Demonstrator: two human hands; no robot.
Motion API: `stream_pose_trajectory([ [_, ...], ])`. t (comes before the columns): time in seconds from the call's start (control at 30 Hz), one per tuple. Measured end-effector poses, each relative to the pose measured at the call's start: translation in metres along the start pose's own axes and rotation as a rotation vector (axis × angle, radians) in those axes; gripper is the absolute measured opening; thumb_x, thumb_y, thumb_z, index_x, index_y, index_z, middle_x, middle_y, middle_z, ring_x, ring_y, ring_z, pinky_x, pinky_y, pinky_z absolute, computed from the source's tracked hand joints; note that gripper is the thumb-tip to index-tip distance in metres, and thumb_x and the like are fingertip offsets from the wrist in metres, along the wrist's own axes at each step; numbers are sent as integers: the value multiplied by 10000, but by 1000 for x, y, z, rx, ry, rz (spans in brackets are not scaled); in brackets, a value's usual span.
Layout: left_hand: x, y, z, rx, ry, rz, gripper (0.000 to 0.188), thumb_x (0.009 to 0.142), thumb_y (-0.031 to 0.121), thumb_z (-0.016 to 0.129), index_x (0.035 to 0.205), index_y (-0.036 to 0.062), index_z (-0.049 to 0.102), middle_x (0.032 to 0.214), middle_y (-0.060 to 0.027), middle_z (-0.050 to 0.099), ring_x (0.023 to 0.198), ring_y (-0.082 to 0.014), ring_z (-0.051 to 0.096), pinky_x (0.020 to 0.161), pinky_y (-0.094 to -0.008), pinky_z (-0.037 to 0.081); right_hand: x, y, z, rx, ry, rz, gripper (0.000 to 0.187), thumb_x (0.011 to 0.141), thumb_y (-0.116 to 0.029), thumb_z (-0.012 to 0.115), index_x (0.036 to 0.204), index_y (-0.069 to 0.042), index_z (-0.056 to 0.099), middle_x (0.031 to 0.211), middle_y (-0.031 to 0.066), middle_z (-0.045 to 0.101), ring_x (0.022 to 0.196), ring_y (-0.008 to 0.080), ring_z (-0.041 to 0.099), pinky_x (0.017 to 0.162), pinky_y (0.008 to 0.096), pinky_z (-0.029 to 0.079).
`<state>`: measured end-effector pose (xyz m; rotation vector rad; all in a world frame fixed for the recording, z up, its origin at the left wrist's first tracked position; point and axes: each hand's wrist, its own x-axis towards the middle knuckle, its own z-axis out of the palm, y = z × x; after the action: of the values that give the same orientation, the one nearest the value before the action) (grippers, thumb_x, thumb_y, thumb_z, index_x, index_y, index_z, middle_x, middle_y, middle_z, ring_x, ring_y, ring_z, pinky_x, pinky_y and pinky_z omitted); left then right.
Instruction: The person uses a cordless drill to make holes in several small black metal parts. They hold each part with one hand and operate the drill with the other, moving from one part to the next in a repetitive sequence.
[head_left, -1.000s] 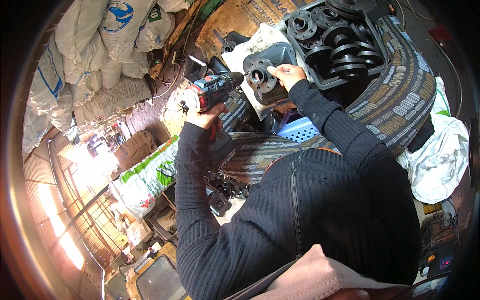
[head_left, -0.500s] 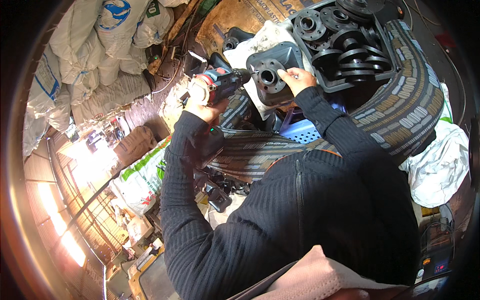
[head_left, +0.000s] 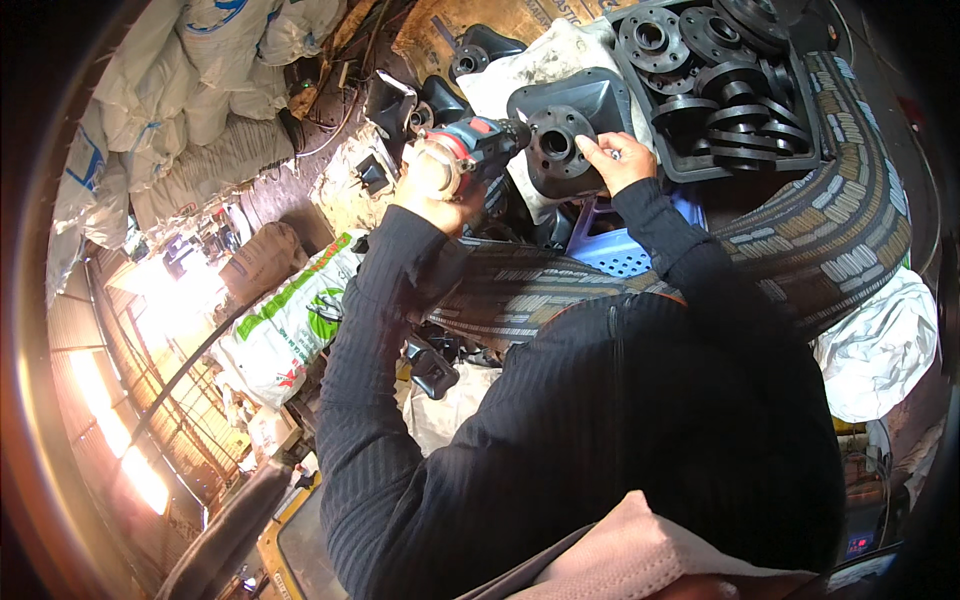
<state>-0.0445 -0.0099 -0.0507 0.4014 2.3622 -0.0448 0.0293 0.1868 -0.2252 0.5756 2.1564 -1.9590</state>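
Cordless drill (head_left: 470,145) and left hand (head_left: 430,203) have moved up slightly relative to the black flange (head_left: 566,160).
Left hand is wrapped around the drill, its chuck (head_left: 514,134) at the flange's left edge; right hand (head_left: 624,168) has curled fingers and a thumb on the flange's right side, though whether it grips I cannot tell. The flange is at a square black base (head_left: 575,93) on a white sack (head_left: 530,68), left of a grey crate (head_left: 817,130).

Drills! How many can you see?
1: the drill is in the left hand, pointing toward the black flange that the right hand touches. More could be hidden in the clutter.
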Motion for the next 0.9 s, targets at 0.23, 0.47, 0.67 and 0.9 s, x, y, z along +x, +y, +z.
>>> stream_pose_trajectory([
  [0.23,-38,17,9,-719,343,-51,523,735,5,667,1218,53,472,1090,-74,596,970,-170,574,794,-319,487,10,0,-6,205,-93,208,353,779,-404,686,844,-58,684,582,8,539,536,98,490,492,260,382],
  [0.47,-107,79,21,-661,342,189,390,722,108,668,1103,83,592,1060,-88,603,990,-266,569,884,-366,436,18,10,-50,1616,-363,767,299,902,-263,552,1083,-25,576,657,-19,525,565,82,513,384,200,341],
  [0.67,-126,103,44,-607,344,139,341,720,180,672,1041,89,603,1014,-102,609,948,-300,580,847,-389,453,5,-13,-42,1568,-371,749,310,900,-327,542,1109,-101,577,665,-32,564,682,160,614,443,202,386],
  [0.9,-122,103,45,-662,289,55,348,721,177,684,1043,76,599,996,-97,619,930,-290,594,832,-386,461,-6,-28,-45,1647,-439,652,328,935,-243,488,1116,27,531,641,-14,532,615,95,572,718,291,549],
])
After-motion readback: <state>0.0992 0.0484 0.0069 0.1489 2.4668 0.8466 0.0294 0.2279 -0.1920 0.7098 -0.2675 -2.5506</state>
